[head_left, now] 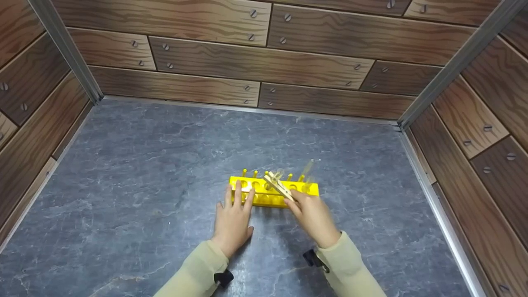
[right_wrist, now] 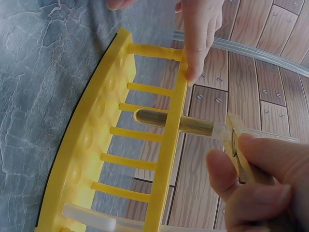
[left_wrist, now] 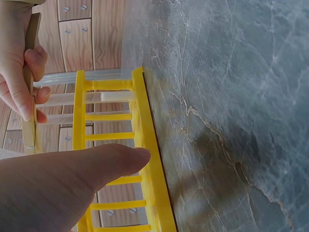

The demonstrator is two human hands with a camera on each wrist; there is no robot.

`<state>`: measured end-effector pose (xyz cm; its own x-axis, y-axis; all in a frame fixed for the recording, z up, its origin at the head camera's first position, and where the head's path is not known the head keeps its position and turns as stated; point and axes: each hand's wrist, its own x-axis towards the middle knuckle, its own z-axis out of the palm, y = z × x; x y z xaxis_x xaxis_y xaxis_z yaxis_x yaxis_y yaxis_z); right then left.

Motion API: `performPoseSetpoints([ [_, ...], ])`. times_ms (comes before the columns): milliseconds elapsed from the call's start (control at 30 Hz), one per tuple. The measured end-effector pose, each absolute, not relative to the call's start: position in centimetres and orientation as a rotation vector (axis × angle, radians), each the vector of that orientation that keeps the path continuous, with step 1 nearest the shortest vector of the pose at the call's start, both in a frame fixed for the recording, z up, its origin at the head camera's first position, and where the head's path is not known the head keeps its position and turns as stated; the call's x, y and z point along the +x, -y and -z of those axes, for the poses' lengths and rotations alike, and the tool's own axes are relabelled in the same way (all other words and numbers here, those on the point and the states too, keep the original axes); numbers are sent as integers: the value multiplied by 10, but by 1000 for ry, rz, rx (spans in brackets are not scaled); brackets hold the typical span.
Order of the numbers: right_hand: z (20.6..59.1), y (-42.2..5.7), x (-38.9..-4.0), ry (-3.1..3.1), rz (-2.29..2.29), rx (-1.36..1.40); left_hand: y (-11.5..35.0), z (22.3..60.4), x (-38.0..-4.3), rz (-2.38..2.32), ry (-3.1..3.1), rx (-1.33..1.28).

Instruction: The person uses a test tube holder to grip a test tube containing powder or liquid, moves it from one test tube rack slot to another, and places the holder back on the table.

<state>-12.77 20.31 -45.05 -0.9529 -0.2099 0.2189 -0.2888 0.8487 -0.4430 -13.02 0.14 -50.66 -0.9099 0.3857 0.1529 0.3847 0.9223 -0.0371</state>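
Note:
A yellow test tube rack (head_left: 264, 192) stands on the floor panel before me. My left hand (head_left: 233, 220) rests its extended fingers on the left part of the rack's top. Farther right, my right hand (head_left: 314, 212) grips a wooden test tube clamp (head_left: 279, 187). The clamp's jaws hold a clear test tube (right_wrist: 195, 126) with liquid in it. In the right wrist view this tube passes through the rack's top plate, its rounded bottom hanging above the base. A second test tube (right_wrist: 91, 216), with something white in its bottom, leans in the rack's right end.
Short yellow pegs (head_left: 244, 171) rise along the rack's back edge. The blue-grey marbled surface (head_left: 156, 173) is bounded by wood-patterned walls (head_left: 206, 55) with metal edge strips (head_left: 447, 222) at the back and both sides.

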Motion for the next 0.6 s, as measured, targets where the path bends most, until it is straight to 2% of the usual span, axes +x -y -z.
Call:
performPoseSetpoints([
  [600,443,-203,-124,2855,-763,381,-2,507,-131,9,2930,-582],
])
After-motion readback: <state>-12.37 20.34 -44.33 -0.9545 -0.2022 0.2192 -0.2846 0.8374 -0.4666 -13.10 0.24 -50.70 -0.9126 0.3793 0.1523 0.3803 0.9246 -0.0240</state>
